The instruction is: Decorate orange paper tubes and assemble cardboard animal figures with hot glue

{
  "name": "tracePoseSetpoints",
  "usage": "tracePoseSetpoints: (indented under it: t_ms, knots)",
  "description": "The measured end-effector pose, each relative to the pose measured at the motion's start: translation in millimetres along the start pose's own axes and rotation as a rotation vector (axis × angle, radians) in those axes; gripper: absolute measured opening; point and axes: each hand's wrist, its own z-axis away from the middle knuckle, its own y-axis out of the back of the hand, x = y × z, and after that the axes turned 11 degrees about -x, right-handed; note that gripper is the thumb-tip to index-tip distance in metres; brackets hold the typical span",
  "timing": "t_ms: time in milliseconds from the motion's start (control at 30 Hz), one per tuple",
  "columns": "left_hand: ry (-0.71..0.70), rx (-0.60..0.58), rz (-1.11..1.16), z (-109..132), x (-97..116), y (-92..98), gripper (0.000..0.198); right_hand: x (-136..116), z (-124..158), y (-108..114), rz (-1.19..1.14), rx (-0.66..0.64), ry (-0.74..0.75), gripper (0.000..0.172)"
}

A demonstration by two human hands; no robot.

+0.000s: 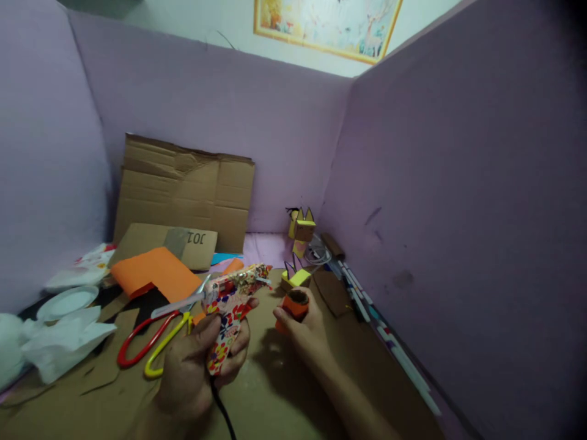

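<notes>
1. Head view, left hand: The left hand (197, 360) is closed tight around the handle of a glue gun (232, 299) with flowers on it. The gun is held just above the worktop (284, 397), and its tip is pointed to the right. A black cord (223, 410) is seen running down from the handle.
2. Head view, right hand: The right hand (302, 327) is curled around a small orange roll (296, 304). The roll is held upright, and its brown top is left bare. It is held near the tip of the gun, but the two are not touching.
3. Head view, things around: Scissors (153, 342) with red and yellow handles are laid just left of the gun. Orange paper (156, 275) is laid behind them. A big cardboard sheet (183, 189) is leaned on the purple wall (275, 122). A yellow box (298, 278) is set just behind the roll. A white plate (68, 301) and a white bag (64, 342) are seen at the far left.
4. How the step is done well: This looks like a gluing step on the roll. The roll should be kept steady, with the spot for the glue turned to the tip. The trigger should be squeezed softly, so only a little glue is let out. Fingers should be kept low on the roll, away from the hot tip.
</notes>
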Motion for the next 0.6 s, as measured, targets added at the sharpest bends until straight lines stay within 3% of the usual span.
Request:
tracePoseSetpoints:
  t_ms: [167,367,500,600]
  knots:
    - [0.065,0.041,-0.063,-2,-15,4.0,0.019,14,0,6,-0.009,-0.104,0.078,0.031]
    - [0.086,0.155,-0.07,-1,-9,4.2,0.013,30,-5,4,0.059,-0.167,0.029,0.037]
    - [0.074,0.274,-0.072,8,-5,-1.2,0.02,36,-12,2,-0.014,-0.212,0.005,0.022]
    - [0.155,0.33,-0.086,20,-7,4.4,0.025,36,-15,1,-0.072,-0.229,0.016,0.018]
